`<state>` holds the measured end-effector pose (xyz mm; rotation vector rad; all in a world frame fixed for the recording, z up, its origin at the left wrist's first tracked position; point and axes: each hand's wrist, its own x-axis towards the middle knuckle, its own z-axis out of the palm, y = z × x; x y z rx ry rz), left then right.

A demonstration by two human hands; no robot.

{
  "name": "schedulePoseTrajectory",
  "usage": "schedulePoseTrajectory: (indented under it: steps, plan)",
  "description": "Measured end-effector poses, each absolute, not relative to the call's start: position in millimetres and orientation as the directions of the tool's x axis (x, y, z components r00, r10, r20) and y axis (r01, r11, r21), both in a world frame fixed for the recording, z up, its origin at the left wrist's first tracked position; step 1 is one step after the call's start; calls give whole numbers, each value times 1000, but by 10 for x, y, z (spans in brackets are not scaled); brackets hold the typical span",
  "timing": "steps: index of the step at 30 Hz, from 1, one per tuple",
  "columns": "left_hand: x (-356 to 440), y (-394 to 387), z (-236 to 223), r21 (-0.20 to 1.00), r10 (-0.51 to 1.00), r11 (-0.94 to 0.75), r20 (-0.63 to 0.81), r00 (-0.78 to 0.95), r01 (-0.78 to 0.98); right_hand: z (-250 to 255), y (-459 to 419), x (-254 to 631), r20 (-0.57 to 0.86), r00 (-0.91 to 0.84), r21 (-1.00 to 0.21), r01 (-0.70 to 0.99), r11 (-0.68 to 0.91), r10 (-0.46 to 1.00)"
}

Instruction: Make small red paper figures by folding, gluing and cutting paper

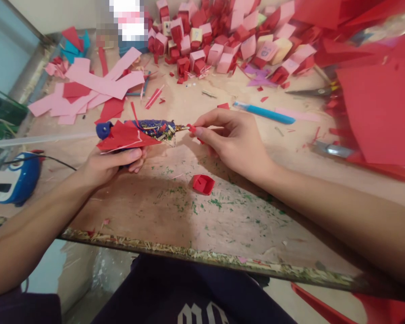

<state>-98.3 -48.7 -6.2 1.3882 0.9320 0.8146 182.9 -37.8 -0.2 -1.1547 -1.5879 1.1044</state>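
Note:
My left hand [116, 163] is closed around a blue glue gun [145, 128] crusted with paper bits, together with a red paper sheet [123, 136] lying over it. The gun's nozzle points right. My right hand [227, 137] pinches a small red paper piece [191, 129] right at the nozzle tip. A small folded red paper box [203, 184] lies on the table below the hands, apart from both.
A heap of red and pink paper boxes [222, 40] fills the back of the table. Pink and red offcuts [94, 85] lie back left. A blue pen-like tool [265, 113] and scissors [313, 92] lie right, beside red sheets [378, 103]. A blue device [18, 177] sits at the left edge.

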Motion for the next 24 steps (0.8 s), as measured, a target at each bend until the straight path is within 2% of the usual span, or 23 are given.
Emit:
schedulePoseTrajectory:
  steps: [3, 6, 24]
  plan:
    - [-985, -484, -102, 997, 904, 63, -43, 425, -33, -35, -367, 1825, 158, -191, -970, 151, 188, 969]
    - [-977, -490, -94, 995, 904, 81, -51, 424, -53, -56, -357, 1827, 161, -192, -972, 139, 189, 968]
    - [-930, -525, 69, 992, 884, 99, -122, 451, 74, -60, -351, 1842, 153, -178, -977, 122, 176, 972]
